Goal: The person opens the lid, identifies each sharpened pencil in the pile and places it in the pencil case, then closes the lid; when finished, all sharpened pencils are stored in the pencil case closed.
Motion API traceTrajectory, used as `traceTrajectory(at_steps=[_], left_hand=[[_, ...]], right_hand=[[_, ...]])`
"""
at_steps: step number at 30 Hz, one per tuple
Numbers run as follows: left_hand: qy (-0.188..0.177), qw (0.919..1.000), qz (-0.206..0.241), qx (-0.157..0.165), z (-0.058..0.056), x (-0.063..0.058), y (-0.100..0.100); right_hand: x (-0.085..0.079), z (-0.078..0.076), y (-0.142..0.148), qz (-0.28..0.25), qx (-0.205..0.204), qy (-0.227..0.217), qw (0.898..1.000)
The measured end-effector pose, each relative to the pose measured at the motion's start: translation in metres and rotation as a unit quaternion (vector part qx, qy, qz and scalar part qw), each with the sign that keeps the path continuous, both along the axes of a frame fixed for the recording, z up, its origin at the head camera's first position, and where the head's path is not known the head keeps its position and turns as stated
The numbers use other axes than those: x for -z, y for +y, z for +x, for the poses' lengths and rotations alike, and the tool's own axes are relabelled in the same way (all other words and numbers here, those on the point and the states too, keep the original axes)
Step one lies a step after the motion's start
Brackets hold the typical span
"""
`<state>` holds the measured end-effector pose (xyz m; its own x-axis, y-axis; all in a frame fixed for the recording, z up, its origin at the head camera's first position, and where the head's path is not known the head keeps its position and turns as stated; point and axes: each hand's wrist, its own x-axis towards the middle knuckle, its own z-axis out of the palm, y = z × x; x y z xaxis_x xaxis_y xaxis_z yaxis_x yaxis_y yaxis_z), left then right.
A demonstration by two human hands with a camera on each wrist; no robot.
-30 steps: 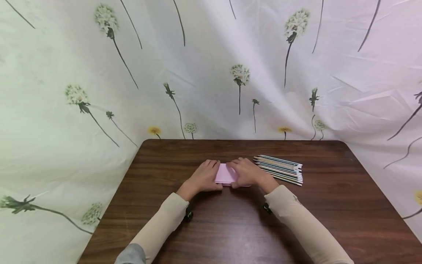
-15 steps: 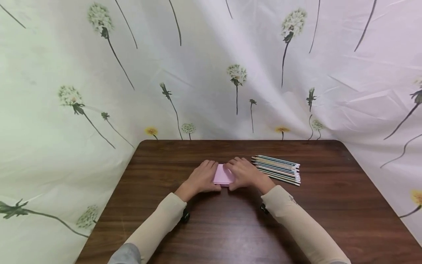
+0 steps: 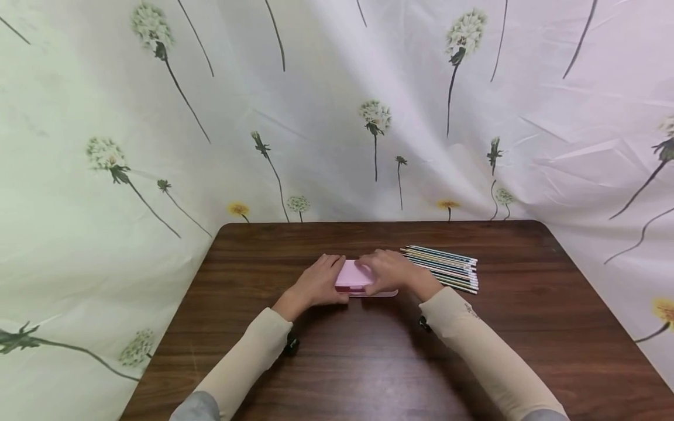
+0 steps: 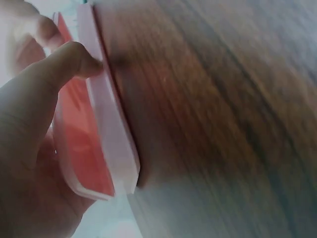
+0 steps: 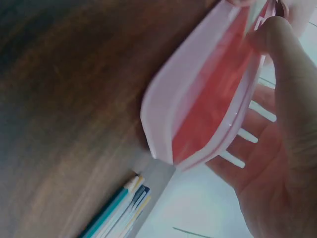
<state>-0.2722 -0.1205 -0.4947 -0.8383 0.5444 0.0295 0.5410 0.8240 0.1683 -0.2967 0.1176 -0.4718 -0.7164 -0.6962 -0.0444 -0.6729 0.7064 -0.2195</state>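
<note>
Pink case lies lengthwise L–R btwn L hand, fingers clamped on its L end, & R hand, fingers pinching ajar lid.

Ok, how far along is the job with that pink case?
Already done: the pink case is partly open, its lid apart from the base. In hand: the right hand grips the lid; the left hand has its thumb on the base. Remaining: probably opening fully, perhaps packing the pencils lying outside on the table.
</note>
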Motion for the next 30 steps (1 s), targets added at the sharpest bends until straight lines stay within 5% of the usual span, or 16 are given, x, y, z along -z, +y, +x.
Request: traceTrajectory(at_steps=[5, 13, 22, 30], left_hand=[[-0.050, 0.9960, 0.062, -0.041, 0.002, 0.000, -0.017], [-0.123, 0.9694, 0.201, -0.069, 0.006, -0.003, -0.040], [-0.171, 0.9427, 0.274, -0.081, 0.009, 0.003, -0.049], [-0.162, 0.9569, 0.226, -0.086, 0.013, 0.004, -0.053]], right_hand=[[-0.009, -0.004, 0.005, -0.058, 0.003, -0.061, 0.996], [-0.010, -0.014, 0.015, -0.135, 0.009, -0.038, 0.990], [-0.006, -0.033, 0.022, -0.265, 0.092, -0.051, 0.958], [-0.002, -0.048, 0.031, -0.289, 0.200, 0.048, 0.935]])
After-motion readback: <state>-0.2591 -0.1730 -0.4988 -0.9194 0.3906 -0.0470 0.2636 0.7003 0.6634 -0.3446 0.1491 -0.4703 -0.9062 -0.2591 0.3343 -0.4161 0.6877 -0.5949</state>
